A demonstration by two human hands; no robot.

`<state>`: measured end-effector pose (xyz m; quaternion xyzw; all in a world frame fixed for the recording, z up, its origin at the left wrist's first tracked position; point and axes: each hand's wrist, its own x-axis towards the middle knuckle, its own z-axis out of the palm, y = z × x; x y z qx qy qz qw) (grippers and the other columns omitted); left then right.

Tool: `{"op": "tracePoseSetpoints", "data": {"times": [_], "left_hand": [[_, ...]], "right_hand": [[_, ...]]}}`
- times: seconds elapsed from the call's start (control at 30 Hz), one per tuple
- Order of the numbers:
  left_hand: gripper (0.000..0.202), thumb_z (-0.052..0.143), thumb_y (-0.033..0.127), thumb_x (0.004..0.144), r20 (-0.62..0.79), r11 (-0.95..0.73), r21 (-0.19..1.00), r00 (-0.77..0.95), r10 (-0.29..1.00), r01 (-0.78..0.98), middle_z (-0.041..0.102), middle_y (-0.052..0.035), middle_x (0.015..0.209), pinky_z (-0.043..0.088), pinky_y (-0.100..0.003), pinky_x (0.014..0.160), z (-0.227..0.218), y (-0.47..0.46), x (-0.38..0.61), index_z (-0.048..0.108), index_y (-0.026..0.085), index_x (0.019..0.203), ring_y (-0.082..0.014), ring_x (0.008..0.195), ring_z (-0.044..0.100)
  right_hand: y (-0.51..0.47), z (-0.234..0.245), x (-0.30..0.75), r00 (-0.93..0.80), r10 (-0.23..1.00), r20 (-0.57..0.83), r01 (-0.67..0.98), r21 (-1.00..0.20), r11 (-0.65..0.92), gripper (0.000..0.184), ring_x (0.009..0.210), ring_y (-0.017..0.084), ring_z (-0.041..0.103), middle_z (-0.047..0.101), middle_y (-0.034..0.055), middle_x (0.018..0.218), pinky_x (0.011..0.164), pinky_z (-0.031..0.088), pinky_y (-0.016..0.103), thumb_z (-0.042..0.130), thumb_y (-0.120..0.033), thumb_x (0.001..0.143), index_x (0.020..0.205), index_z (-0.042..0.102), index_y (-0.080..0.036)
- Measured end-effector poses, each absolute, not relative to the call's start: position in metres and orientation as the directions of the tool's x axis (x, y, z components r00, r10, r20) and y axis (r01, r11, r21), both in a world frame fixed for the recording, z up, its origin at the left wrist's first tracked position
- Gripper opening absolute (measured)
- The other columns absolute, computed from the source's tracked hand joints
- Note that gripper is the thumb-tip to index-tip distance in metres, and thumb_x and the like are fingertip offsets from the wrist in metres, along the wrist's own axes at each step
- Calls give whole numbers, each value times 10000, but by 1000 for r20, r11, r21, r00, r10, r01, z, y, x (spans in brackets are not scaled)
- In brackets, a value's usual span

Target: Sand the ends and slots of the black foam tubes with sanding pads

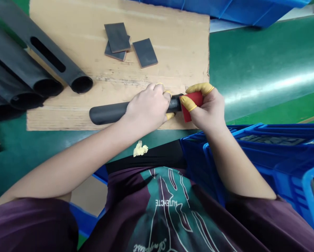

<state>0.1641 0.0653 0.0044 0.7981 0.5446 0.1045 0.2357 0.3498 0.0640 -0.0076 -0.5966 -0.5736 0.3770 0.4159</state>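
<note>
My left hand (150, 105) is wrapped round a black tube-like piece (109, 112) that lies nearly level over the cardboard. Its rounded end sticks out to the left, and a narrower, glossier part shows on the right. My right hand (206, 105) pinches a red, flat pad (193, 103) between thumb and fingers, against the right end of the black piece. Yellow finger cots cover several fingertips on both hands. Above them lie dark square pads (145, 52) with reddish-brown edges, two of them overlapping (117, 36). My left palm hides the middle of the black piece.
Several dark grey tubes (54, 63), one with a long slot, lie at the left on the cardboard sheet (75, 38). Blue crates stand at the top (199, 8) and lower right (251, 157). Crumpled yellowish scrap (140, 149) lies near the green table's front edge.
</note>
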Motion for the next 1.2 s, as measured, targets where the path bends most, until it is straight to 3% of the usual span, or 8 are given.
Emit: {"op": "tracePoseSetpoints", "data": {"times": [0.23, 0.37, 0.47, 0.6, 0.8, 0.93, 1.2], "left_hand": [[246, 734, 361, 818, -122, -259, 527, 374, 919, 809, 572, -102, 1081, 507, -468, 977, 8, 66, 165, 686, 189, 987, -364, 1206, 538], [211, 710, 337, 834, -130, -224, 562, 352, 927, 796, 557, -92, 1057, 501, -477, 978, 9, 65, 166, 668, 187, 977, -361, 1197, 544], [218, 704, 349, 839, -130, -243, 534, 362, 923, 810, 551, -95, 1077, 502, -478, 980, 8, 67, 165, 661, 192, 984, -370, 1216, 532], [236, 707, 355, 842, -133, -283, 508, 399, 907, 813, 554, -95, 1096, 511, -458, 971, 7, 69, 164, 666, 192, 1007, -363, 1222, 529], [257, 626, 353, 896, -190, -313, 404, 413, 890, 860, 577, -111, 1148, 529, -449, 938, 16, 69, 166, 692, 190, 1084, -365, 1232, 537], [298, 600, 331, 906, -240, -330, 343, 422, 874, 879, 584, -129, 1200, 537, -407, 910, 23, 67, 167, 683, 197, 1159, -347, 1240, 536], [319, 598, 326, 903, -249, -310, 326, 398, 883, 893, 579, -128, 1210, 533, -413, 905, 24, 66, 167, 681, 209, 1188, -353, 1258, 516]], "right_hand": [[49, -12, 340, 218, 973, 70, 439, -898, -33, 230, 1011, 276, 634, 641, 45, 854, 950, 526, 474, 782, -412, 789, 820, 608, -266], [51, -12, 341, 214, 976, 34, 427, -902, -62, 252, 1059, 278, 624, 648, 43, 902, 970, 517, 472, 785, -435, 785, 838, 597, -276], [54, -11, 339, 219, 975, 47, 444, -894, -57, 255, 1092, 279, 617, 647, 41, 931, 971, 510, 462, 770, -447, 796, 838, 586, -276], [45, -10, 337, 283, 956, 80, 505, -860, -78, 236, 974, 261, 638, 639, 39, 864, 934, 518, 460, 755, -435, 813, 828, 588, -269], [50, -17, 344, 144, 969, 203, 641, -764, 65, 249, 986, 258, 663, 667, 41, 918, 919, 530, 467, 674, -487, 883, 891, 600, -250], [52, -21, 348, 89, 957, 277, 755, -645, 116, 278, 881, 246, 669, 668, 46, 878, 860, 555, 479, 632, -511, 909, 912, 575, -239], [55, -15, 347, -4, 977, 212, 793, -595, 132, 249, 1006, 276, 667, 666, 73, 980, 868, 555, 476, 576, -494, 955, 1011, 554, -253]]}}
